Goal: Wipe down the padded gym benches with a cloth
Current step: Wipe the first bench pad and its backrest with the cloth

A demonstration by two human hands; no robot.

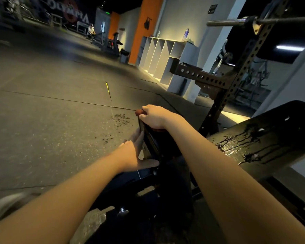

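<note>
Wipe-down at the small seat pad, middle of the frame

The right hand (155, 117) had its fingers clenched round a reddish cloth (139, 112), pressing it on the top edge of the dark seat pad (152, 138). The left hand (134, 155) lay flat against the pad's side, fingers straight, thumb out underneath, gripping nothing. At the right of the frame the bigger black back pad (271, 131) had wet drips running down it. A rack (239, 71) and barbell (225, 22) stood upper right.
</note>
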